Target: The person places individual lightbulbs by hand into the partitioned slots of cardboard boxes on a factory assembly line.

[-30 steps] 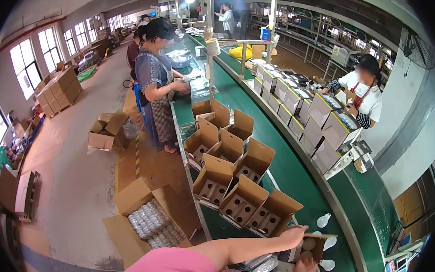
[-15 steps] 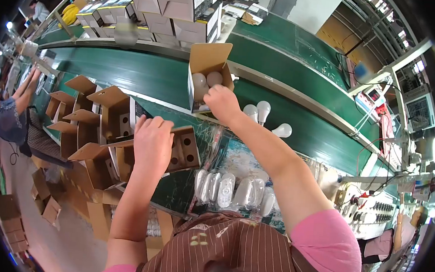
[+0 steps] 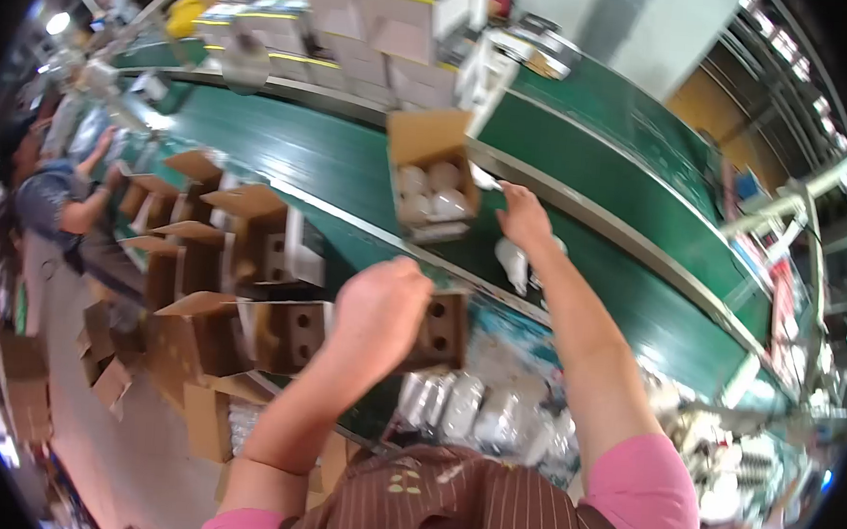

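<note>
An upright cardboard box (image 3: 427,182) with a raised flap stands on the green conveyor, with several round white bulbs (image 3: 448,205) inside. My right hand (image 3: 525,217) is just right of it, thumb and fingers apart, fingertips close to a white bulb (image 3: 485,178) partly hidden behind the box. Below that hand, more white bulbs (image 3: 513,260) lie on the belt, partly covered by my forearm. My left hand (image 3: 382,306) is closed in front of an open box with a holed insert (image 3: 442,332); what its fingers hold, if anything, is hidden.
Several open cardboard boxes (image 3: 250,239) stand on the left. Plastic-wrapped white items (image 3: 463,403) lie near my apron. Stacked printed boxes (image 3: 399,30) stand beyond the conveyor (image 3: 257,138). Another person (image 3: 54,203) works at the far left.
My right hand has left the box and moved right toward the bulbs. More bulbs now show in the box. My left hand has moved right and closed. The camera view has shifted.
</note>
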Motion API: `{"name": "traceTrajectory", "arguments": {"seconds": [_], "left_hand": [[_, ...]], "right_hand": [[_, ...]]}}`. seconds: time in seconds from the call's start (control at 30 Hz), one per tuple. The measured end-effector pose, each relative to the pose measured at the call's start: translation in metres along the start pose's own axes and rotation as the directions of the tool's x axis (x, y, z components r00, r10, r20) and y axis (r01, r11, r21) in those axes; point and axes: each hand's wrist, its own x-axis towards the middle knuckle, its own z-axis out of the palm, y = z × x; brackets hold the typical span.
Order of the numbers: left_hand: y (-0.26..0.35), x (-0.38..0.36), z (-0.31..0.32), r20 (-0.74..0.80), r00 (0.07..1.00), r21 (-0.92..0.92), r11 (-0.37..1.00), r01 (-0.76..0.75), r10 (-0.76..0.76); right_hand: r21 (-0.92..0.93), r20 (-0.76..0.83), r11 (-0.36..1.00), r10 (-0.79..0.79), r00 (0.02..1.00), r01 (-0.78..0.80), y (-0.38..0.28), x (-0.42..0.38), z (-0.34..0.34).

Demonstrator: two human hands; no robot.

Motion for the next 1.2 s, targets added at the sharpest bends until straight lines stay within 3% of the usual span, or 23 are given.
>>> {"name": "traceTrajectory", "arguments": {"seconds": [0.03, 0.07, 0.1, 0.13, 0.17, 0.2, 0.27, 0.3, 0.43, 0.5, 0.53, 0.63, 0.73, 0.8, 0.87, 0.9, 0.93, 0.97, 1.0, 1.03, 1.07, 1.13, 1.2], "left_hand": [[0.003, 0.001, 0.003, 0.045, 0.999, 0.047, 0.999, -0.012, 0.010], [0.003, 0.001, 0.004, -0.046, 0.999, -0.012, 1.000, -0.008, 0.008], [0.005, -0.002, 0.001, -0.090, 0.994, -0.095, 0.994, 0.052, -0.061], [-0.002, -0.006, 0.004, -0.218, 0.973, -0.152, 0.988, 0.038, -0.071], [-0.006, -0.012, 0.003, -0.209, 0.967, -0.205, 0.973, 0.101, -0.144], [-0.007, -0.016, 0.004, -0.208, 0.952, -0.262, 0.950, 0.169, -0.227], [-0.016, -0.027, 0.012, -0.197, 0.892, -0.465, 0.839, 0.281, -0.408], [-0.026, -0.032, 0.027, -0.195, 0.866, -0.551, 0.782, 0.291, -0.460], [-0.035, -0.033, 0.049, 0.116, 0.795, -0.639, 0.568, 0.519, -0.596], [-0.038, -0.034, 0.058, 0.211, 0.772, -0.660, 0.495, 0.565, -0.599], [-0.032, -0.032, 0.053, 0.211, 0.747, -0.659, 0.472, 0.585, -0.630], [-0.034, -0.037, 0.074, 0.126, 0.808, -0.704, 0.522, 0.482, -0.576], [-0.029, -0.036, 0.095, 0.060, 0.799, -0.715, 0.533, 0.453, -0.599], [-0.019, -0.038, 0.089, -0.071, 0.841, -0.597, 0.698, 0.395, -0.536], [-0.013, -0.038, 0.077, -0.110, 0.878, -0.583, 0.746, 0.322, -0.466], [-0.022, -0.034, 0.078, -0.135, 0.935, -0.311, 0.910, 0.274, -0.328], [-0.028, -0.030, 0.091, -0.101, 0.924, -0.379, 0.873, 0.307, -0.369], [-0.031, -0.030, 0.101, -0.057, 0.877, -0.469, 0.788, 0.398, -0.477], [-0.047, -0.030, 0.115, 0.005, 0.860, -0.499, 0.743, 0.445, -0.511], [-0.054, -0.030, 0.122, -0.026, 0.881, -0.573, 0.729, 0.374, -0.472], [-0.043, -0.031, 0.106, 0.020, 0.849, -0.532, 0.714, 0.456, -0.528], [-0.053, -0.032, 0.119, 0.049, 0.855, -0.593, 0.673, 0.441, -0.517], [-0.060, -0.032, 0.128, 0.038, 0.862, -0.578, 0.693, 0.432, -0.506]], "right_hand": [[0.011, -0.014, 1.000, -0.019, 1.000, 0.019, 0.005, 0.022, 0.011], [0.074, -0.015, 0.996, -0.055, 0.998, 0.056, 0.012, 0.043, 0.029], [0.121, 0.034, 0.971, -0.210, 0.977, 0.205, 0.012, 0.069, 0.041], [0.011, 0.171, 0.973, -0.229, 0.958, 0.230, -0.014, 0.085, 0.025], [-0.058, 0.141, 0.958, -0.270, 0.953, 0.280, 0.007, 0.105, 0.072], [-0.058, 0.148, 0.931, -0.348, 0.926, 0.359, -0.018, 0.098, 0.049], [-0.233, 0.237, 0.950, -0.154, 0.959, 0.210, -0.039, 0.096, 0.048], [-0.221, 0.278, 0.960, -0.109, 0.954, 0.174, -0.036, 0.093, 0.056], [-0.203, 0.366, 0.979, 0.053, 0.929, 0.024, -0.034, 0.049, 0.022], [-0.328, 0.328, 0.943, 0.064, 0.943, 0.050, -0.008, 0.013, 0.014], [-0.351, 0.251, 0.930, -0.020, 0.968, 0.110, 0.017, -0.009, 0.020], [-0.419, 0.121, 0.879, -0.195, 0.973, 0.228, 0.053, -0.072, 0.008], [-0.425, 0.138, 0.903, -0.002, 0.990, 0.061, 0.052, -0.110, -0.044], [-0.284, -0.143, 0.940, 0.154, 0.978, -0.189, 0.036, -0.123, -0.079], [0.325, -0.121, 0.900, 0.343, 0.931, -0.289, 0.026, -0.136, -0.122], [0.403, -0.124, 0.903, 0.211, 0.970, -0.145, 0.019, -0.150, -0.147], [0.683, 0.039, 0.690, 0.292, 0.956, -0.239, -0.008, -0.169, -0.171], [0.501, -0.014, 0.857, 0.144, 0.989, -0.118, -0.049, -0.182, -0.199], [0.544, 0.095, 0.823, 0.130, 0.987, -0.161, -0.068, -0.191, -0.203], [0.513, 0.207, 0.833, 0.113, 0.972, -0.206, -0.093, -0.196, -0.207], [0.548, 0.231, 0.821, 0.034, 0.972, -0.158, -0.106, -0.202, -0.197], [0.328, 0.159, 0.944, -0.096, 0.983, 0.039, -0.124, -0.203, -0.164], [0.212, 0.109, 0.974, -0.110, 0.988, 0.085, -0.139, -0.193, -0.128]]}}
